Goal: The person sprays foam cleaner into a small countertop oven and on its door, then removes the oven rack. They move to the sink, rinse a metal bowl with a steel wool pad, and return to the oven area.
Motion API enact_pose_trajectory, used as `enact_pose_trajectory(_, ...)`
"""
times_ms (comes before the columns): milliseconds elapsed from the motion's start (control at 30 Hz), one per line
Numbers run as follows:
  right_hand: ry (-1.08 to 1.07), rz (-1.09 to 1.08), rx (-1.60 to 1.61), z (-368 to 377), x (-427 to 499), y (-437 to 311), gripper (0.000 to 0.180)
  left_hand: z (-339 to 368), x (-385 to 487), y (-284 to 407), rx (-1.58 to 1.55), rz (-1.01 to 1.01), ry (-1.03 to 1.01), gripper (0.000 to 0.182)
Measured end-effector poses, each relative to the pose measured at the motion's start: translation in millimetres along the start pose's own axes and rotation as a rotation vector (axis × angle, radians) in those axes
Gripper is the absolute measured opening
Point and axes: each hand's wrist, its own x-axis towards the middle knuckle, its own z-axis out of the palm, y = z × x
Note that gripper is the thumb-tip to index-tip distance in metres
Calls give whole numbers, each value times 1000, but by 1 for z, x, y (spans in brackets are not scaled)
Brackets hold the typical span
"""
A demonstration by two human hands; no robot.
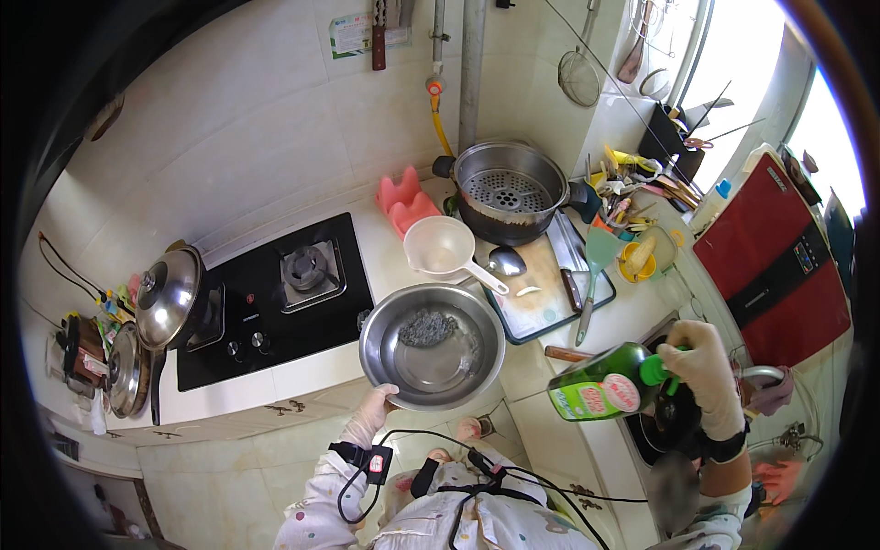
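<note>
My gloved left hand (373,412) grips the near rim of a stainless steel basin (432,375), thumb over the edge. Inside the basin lies a grey steel wool scourer (427,328), with a little liquid or foam near it. Over the counter by the sink, my gloved right hand (702,378) holds a green bottle of dish soap (601,381) by its green pump top. The bottle is tilted well over, its base pointing left towards the basin. Part of the sink is hidden behind this hand and arm.
A black gas hob (275,302) with a lidded wok (168,299) is at left. Behind the basin are a white ladle (440,244), a steamer pot (509,220) and a cutting board (533,313) with a knife (567,254). A green spatula (600,251) lies beside the board.
</note>
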Motion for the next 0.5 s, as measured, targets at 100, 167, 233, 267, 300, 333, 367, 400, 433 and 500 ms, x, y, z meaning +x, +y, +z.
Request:
enact_pose_trajectory(100, -150, -86, -69, 21, 30, -9, 24, 3, 9, 6, 27, 8, 57, 14)
enact_pose_trajectory(167, -246, -2, -1, 30, 47, -13, 27, 5, 15, 10, 15, -5, 84, 16)
enact_pose_trajectory(233, -300, 11, -1, 39, 69, -15, 29, 8, 19, 10, 19, 44, 111, 17)
enact_pose_trajectory(267, -325, 31, 24, 44, 79, -15, 30, 8, 20, 12, 15, 40, 151, 19)
enact_pose_trajectory(300, -342, 63, 29, 48, 87, -14, 30, 10, 19, 13, 14, 50, 171, 20)
enact_pose_trajectory(333, -391, 41, 139, 52, 93, -13, 32, 11, 20, 14, 11, 69, 192, 21)
enact_pose_trajectory(367, -420, 63, 200, 57, 99, -12, 33, 13, 19, 16, 1, 91, 215, 22)
enact_pose_trajectory(400, -448, 78, 255, 63, 105, -10, 33, 14, 19, 18, -11, 113, 209, 25)
enact_pose_trajectory(433, -472, 91, 311, 70, 111, -9, 34, 15, 20, 21, 21, 96, 224, 25)
enact_pose_trajectory(500, -471, 139, 386, 84, 122, -5, 33, 16, 20, 25, 77, 79, 252, 27)
